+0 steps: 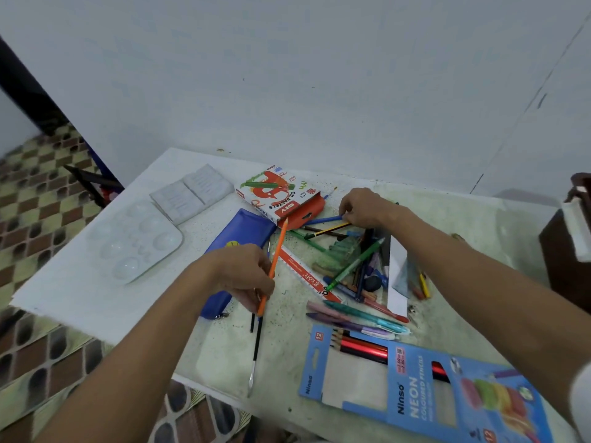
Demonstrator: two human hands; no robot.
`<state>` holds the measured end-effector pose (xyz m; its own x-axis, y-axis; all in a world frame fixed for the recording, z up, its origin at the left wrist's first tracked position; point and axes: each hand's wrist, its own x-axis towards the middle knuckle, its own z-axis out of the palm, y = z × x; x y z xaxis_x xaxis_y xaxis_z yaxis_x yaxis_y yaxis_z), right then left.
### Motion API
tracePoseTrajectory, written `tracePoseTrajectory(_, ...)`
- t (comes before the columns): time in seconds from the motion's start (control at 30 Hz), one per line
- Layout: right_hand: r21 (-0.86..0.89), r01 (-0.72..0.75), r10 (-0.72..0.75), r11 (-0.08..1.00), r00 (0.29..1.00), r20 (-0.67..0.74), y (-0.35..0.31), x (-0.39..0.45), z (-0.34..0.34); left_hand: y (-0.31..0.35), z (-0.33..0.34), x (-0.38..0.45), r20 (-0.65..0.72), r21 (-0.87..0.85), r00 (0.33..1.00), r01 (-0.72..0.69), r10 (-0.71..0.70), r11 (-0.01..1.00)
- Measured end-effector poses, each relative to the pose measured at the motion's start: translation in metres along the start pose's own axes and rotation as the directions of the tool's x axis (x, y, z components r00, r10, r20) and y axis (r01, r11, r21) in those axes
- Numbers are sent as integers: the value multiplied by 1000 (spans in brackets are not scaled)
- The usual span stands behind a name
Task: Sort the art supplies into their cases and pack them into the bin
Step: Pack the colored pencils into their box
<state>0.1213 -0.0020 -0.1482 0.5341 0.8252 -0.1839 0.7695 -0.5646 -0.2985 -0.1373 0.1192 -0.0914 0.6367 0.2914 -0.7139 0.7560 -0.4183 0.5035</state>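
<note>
My left hand (246, 274) grips an orange pencil (277, 247) together with thin black brushes (256, 343) that hang below it, above a blue pencil pouch (236, 238). My right hand (363, 207) pinches a yellow-and-black pencil (329, 230) and touches a blue pen (321, 220) at the top of a loose pile of pens and pencils (358, 276). An oil pastels box (279, 195) lies open behind the pile. A blue coloured-pencil box (412, 388) with a few pencils in it lies at the front right.
A white paint palette (134, 241) and a white tray insert (192, 195) lie at the left on the table (96, 298). A red-and-white ruler (307, 273) crosses the middle. A dark brown container (569, 247) stands at the right edge. The wall is close behind.
</note>
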Motion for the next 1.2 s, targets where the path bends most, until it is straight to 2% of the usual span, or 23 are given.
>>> tracePoseTrajectory(0.1,87,14,-11,996,999,-30,4,-5,-5,5,-1,7,-129,-103,989,-92,79,990)
tracePoseTrajectory(0.2,157,12,2,988,996,-91,6,-15,-12,11,3,24,-295,-140,947,-177,130,974)
tracePoseTrajectory(0.3,209,-27,40,977,997,-59,4,-30,-20,17,12,45,-368,-150,916,-231,162,961)
tracePoseTrajectory(0.4,139,-55,54,989,999,6,-4,-40,-21,26,19,65,-423,-100,890,-231,169,968)
tracePoseTrajectory(0.5,92,-80,76,993,996,44,-15,-42,-12,35,22,79,-482,-118,871,-176,99,977)
tracePoseTrajectory(0.6,100,-104,103,990,994,21,-23,-39,-4,44,29,87,-469,-250,883,-158,24,955)
tracePoseTrajectory(0.77,130,-130,127,983,991,28,-30,-37,3,50,43,93,-525,-250,851,-119,-31,961)
tracePoseTrajectory(0.87,149,-142,138,978,990,40,-31,-37,3,53,46,93,-520,-363,851,-141,-75,921)
tracePoseTrajectory(0.93,152,-141,136,978,990,45,-31,-37,4,54,48,91,-455,-542,881,-155,-133,826)
tracePoseTrajectory(1.0,160,-138,132,977,990,46,-33,-37,5,53,50,87,-346,-712,927,-157,-147,685)
tracePoseTrajectory(1.07,159,-117,112,980,993,42,-34,-39,5,50,50,81,-294,-772,949,-167,-112,613)
tracePoseTrajectory(1.2,197,-11,11,980,1000,2,-32,-44,-2,46,53,65,-279,-814,959,-209,-49,541)
